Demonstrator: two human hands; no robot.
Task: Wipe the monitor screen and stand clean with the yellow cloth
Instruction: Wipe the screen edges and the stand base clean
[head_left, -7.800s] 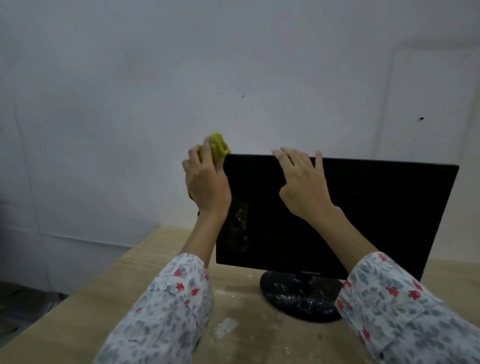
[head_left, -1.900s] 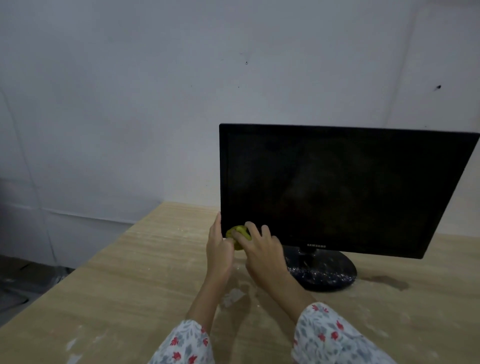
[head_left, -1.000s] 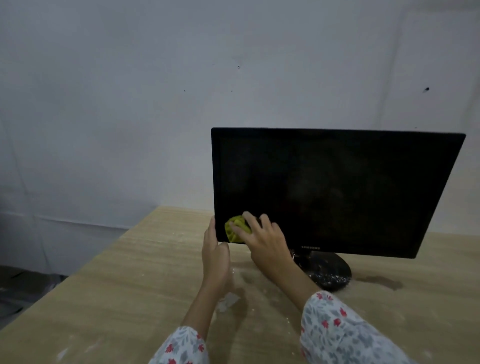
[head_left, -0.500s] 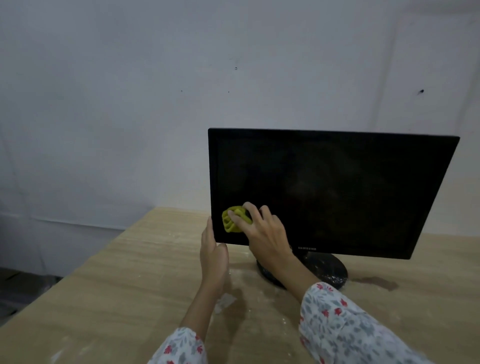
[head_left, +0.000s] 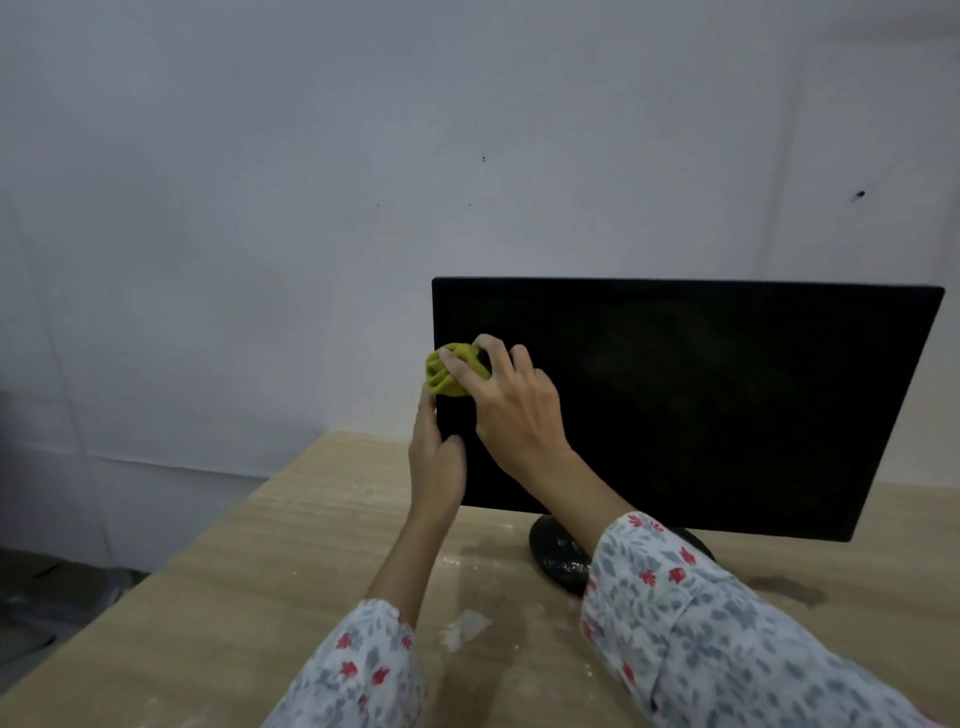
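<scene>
The right hand (head_left: 511, 410) is carrying the bunched yellow cloth (head_left: 451, 370) up the left margin of the wide black flat-panel monitor (head_left: 685, 405): half a second ago the cloth was pressing near the bottom left corner of the dark screen, and now it is sitting well above that, in the upper part of the left edge, spilling slightly past the bezel. The fingers are curling over the wad and pinching it against the glass, with the thumb hidden behind the cloth. The left hand (head_left: 435, 457) is rising with it, now clasping the monitor's left edge just below the cloth, thumb on the front and fingers seemingly round the back, bracing the panel. Judging from this, the left strip of the screen is being covered in an upward stroke, while most of the screen to the right is waiting its turn. The round glossy black stand base (head_left: 558, 558), sitting on the pale wooden tabletop (head_left: 260, 597), is showing pale specks, so it looks not yet wiped. A brand mark was visible on the lower bezel earlier; at this moment the right forearm is covering that spot, and no writing is readable anywhere.
</scene>
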